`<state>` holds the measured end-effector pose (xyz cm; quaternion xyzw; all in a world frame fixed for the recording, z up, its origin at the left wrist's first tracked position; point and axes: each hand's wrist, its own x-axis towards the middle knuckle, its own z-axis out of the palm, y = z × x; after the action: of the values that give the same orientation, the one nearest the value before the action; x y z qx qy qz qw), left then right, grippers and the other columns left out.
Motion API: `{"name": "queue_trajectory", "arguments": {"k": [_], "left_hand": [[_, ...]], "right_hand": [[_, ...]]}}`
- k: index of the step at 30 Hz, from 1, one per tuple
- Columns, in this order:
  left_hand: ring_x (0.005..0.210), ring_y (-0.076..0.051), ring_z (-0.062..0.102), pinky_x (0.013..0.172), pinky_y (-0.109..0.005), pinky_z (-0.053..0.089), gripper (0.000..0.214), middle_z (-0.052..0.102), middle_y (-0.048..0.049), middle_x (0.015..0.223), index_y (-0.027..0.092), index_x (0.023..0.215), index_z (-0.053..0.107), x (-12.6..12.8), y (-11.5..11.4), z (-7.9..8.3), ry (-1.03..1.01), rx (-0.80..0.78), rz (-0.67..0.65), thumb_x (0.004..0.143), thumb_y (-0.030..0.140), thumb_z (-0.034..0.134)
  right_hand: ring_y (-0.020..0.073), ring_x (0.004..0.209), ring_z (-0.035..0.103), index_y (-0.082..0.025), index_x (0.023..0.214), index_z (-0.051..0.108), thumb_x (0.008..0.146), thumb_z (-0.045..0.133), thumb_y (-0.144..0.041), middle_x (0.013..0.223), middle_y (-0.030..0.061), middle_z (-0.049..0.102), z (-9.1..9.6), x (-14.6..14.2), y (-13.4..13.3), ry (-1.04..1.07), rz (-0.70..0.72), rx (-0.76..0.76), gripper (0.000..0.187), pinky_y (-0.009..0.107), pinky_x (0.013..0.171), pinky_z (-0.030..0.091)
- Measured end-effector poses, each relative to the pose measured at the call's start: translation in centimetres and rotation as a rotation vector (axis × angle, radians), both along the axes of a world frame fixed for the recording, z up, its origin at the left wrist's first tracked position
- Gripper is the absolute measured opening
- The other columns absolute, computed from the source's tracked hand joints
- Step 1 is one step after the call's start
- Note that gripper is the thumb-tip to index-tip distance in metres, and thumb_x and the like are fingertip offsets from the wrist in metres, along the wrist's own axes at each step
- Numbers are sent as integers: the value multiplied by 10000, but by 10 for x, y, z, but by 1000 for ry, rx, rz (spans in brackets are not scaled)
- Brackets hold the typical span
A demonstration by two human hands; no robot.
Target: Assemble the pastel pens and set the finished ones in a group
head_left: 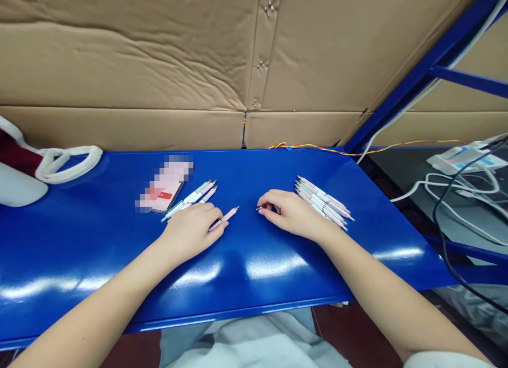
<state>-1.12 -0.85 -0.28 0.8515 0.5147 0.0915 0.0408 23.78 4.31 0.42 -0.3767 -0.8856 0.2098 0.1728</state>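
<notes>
A pink pen [230, 215] is grasped by the left hand [193, 231] fingers [217, 228]; a tiny piece [259, 208] is pinched by the right hand [292, 214] fingers [266, 203].

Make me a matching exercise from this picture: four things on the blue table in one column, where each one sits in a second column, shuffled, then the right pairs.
Things
1. pink plastic pen with a silver tip
2. bundle of pastel pink and green pens
3. flat pink-and-red phone
4. white fabric strap loop

Places
A. far left end of the blue metal table
B. just right of the right hand
C. under the fingers of the left hand
D. just left of the few loose pens

Pairs: 1-C, 2-B, 3-D, 4-A
</notes>
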Motion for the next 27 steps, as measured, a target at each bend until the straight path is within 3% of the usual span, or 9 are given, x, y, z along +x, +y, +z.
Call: {"name": "queue_trajectory", "arguments": {"k": [4, 7, 15, 22, 27], "left_hand": [[804, -226, 608, 660, -323, 458, 286, 645, -63, 871, 185, 943, 639, 2, 4, -3, 28, 107, 17, 878, 430, 507], [855, -237, 583, 743, -359, 458, 306, 635, -76, 938, 173, 982, 631, 7, 4, -4, -10, 193, -63, 883, 435, 509], [824, -201, 531, 750, -346, 420, 253, 629, -52, 879, 178, 880, 645, 21, 2, -12, -97, 232, -214, 939, 288, 424], [831, -203, 518, 746, -350, 412, 235, 622, -51, 869, 183, 873, 654, 20, 3, -12, -85, 223, -214, 928, 274, 445], [859, -224, 522, 754, -366, 417, 215, 611, -64, 906, 181, 930, 658, 19, 1, -11, -34, 223, -189, 896, 333, 509]], "right_hand": [[131, 706, 574, -164, 902, 644, 853, 562, -184, 796, 29, 634, -4, -10, -3, 59, 21, -56, 98, 245, 672, 428], [133, 724, 603, -166, 919, 657, 858, 553, -164, 824, 33, 674, -7, -18, -9, 102, 28, -108, 120, 246, 694, 445], [126, 733, 626, -169, 916, 668, 859, 558, -162, 829, 22, 694, -11, -27, -16, 144, 93, -145, 123, 222, 683, 445], [127, 721, 579, -172, 881, 663, 843, 565, -162, 810, 24, 644, -2, -12, -8, -82, 36, -49, 106, 233, 682, 415], [131, 740, 572, -181, 971, 668, 836, 558, -158, 855, 34, 632, 2, -9, -8, -174, 28, -38, 175, 237, 685, 410]]}}
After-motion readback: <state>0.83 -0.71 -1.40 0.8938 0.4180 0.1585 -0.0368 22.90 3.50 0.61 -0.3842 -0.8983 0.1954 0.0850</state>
